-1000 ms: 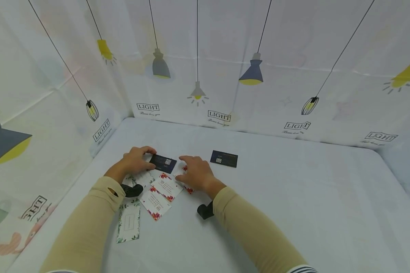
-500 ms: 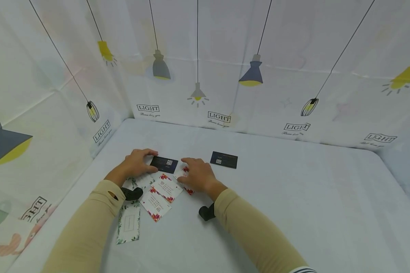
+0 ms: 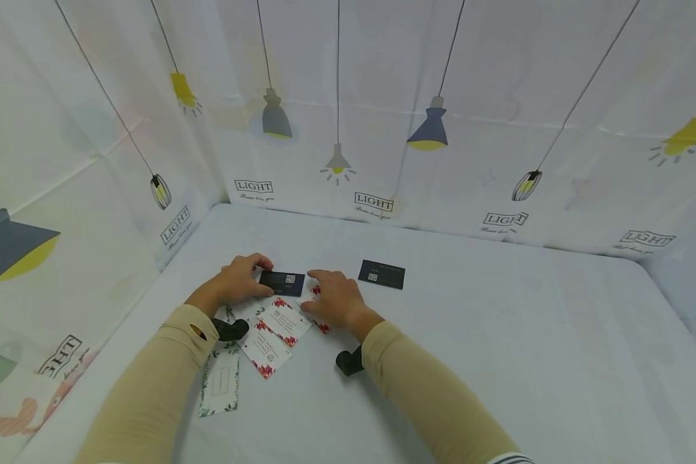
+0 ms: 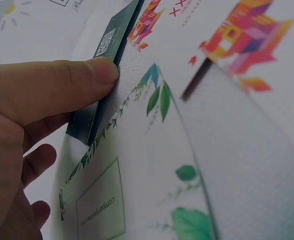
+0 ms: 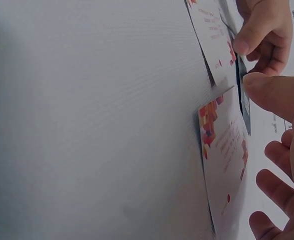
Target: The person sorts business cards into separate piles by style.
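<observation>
My left hand (image 3: pixel 238 281) pinches the left end of a dark business card (image 3: pixel 284 283) with a QR code, its thumb on the near edge. In the left wrist view the thumb presses the dark card (image 4: pixel 119 37), which looks thick, maybe a stack. My right hand (image 3: pixel 338 299) is at the card's right end, thumb and fingers spread, holding nothing. Under it lies a white card with red pattern (image 3: pixel 323 325), partly hidden. Two more such cards, an upper one (image 3: pixel 284 320) and a lower one (image 3: pixel 267 353), lie nearer me. In the right wrist view the right thumb tip (image 5: pixel 257 82) is close to the dark card.
A second dark card (image 3: pixel 381 274) lies apart to the right on the white-covered table (image 3: pixel 499 361). Green-leaf cards lie at the left, one card (image 3: pixel 219 385) nearest me, another partly under my left hand. Fabric walls with printed lamps (image 3: pixel 429 129) enclose the back and left.
The dark card in my left hand has turned slightly and lies more level. My left hand has shifted a little right with it. My right hand has hardly moved.
</observation>
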Available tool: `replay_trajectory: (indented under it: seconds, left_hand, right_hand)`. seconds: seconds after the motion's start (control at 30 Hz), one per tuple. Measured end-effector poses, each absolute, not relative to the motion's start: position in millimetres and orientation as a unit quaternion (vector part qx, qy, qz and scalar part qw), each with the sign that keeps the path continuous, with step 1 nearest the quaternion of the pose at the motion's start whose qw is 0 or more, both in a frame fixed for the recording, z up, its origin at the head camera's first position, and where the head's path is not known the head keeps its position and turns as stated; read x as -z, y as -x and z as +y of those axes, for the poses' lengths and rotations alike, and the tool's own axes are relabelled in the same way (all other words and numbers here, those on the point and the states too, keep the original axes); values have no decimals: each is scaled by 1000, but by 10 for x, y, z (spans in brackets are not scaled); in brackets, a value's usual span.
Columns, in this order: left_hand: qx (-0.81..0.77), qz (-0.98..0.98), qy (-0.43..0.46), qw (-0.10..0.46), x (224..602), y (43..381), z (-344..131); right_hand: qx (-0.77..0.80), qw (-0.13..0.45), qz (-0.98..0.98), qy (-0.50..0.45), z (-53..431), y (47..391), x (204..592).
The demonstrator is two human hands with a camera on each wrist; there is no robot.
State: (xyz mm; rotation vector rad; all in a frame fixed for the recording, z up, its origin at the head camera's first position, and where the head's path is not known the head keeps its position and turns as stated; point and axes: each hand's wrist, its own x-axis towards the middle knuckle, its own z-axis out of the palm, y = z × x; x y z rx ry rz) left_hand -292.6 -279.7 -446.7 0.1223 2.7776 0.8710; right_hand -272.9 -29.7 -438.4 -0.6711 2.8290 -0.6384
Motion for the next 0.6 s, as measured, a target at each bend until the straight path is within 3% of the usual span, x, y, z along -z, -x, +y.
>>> replay_trajectory:
  seconds: [0.6]
  left_hand:
    - [-344,927,-100,112,4452,2858,-2653]
  right_hand:
    - [189,88,951,230,-327,2751,4431]
